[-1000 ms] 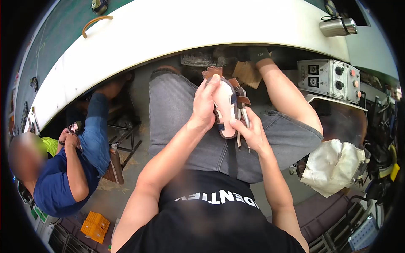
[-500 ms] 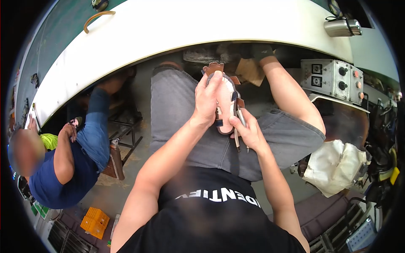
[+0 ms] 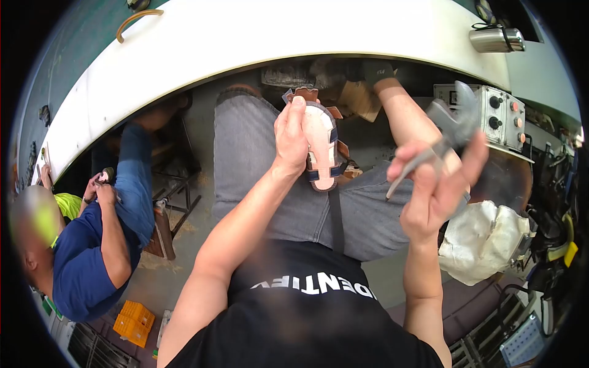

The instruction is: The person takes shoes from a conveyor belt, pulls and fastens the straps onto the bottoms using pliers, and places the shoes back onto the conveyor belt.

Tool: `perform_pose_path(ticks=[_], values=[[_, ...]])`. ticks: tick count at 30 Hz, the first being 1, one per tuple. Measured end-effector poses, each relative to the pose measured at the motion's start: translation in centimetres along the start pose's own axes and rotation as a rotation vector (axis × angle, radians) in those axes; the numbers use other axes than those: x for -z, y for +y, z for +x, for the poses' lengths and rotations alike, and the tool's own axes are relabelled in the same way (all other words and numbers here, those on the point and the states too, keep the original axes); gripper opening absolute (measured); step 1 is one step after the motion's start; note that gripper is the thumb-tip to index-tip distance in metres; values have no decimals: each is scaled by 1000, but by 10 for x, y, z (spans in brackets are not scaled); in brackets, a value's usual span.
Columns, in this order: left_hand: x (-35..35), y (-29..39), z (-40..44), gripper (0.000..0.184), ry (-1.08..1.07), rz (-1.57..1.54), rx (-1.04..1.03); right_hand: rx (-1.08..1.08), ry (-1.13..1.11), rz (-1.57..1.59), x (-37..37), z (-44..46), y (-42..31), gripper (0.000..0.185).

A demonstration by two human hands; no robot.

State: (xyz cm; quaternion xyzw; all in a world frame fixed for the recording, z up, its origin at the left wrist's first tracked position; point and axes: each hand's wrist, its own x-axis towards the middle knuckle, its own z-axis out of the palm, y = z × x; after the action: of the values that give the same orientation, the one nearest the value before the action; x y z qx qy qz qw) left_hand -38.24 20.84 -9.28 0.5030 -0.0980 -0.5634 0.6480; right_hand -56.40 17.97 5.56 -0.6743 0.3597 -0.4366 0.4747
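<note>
A sandal (image 3: 321,144) with a pale pink sole and brown and navy straps is upright over my lap, its sole facing up at me. My left hand (image 3: 291,138) grips it along the left edge, thumb near the top. My right hand (image 3: 437,190) is raised to the right, apart from the sandal, with fingers wrapped round a grey metal tool (image 3: 453,132). The tool looks like pincers or pliers and is blurred by motion, with its head pointing up toward the control box.
A white table (image 3: 276,30) curves across the front, with a steel bottle (image 3: 497,40) at its right. Below stand a control box (image 3: 500,116) and a pale cloth (image 3: 485,242). A co-worker in blue (image 3: 92,257) sits at left, near an orange crate (image 3: 134,322).
My right hand has left the sandal and swung up to the right with the tool turned in its fingers. The left hand still holds the sandal, shifted slightly left.
</note>
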Motion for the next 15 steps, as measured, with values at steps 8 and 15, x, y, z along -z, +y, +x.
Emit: perform_pose_path(ticks=[8,15], values=[[-11,12,-8,32,44,11,-34,-522,-476,-233,-20,-11,16,78],[-1,14,0,35,-170,-281,153,-89,-432,-592,-37,-38,48,76]])
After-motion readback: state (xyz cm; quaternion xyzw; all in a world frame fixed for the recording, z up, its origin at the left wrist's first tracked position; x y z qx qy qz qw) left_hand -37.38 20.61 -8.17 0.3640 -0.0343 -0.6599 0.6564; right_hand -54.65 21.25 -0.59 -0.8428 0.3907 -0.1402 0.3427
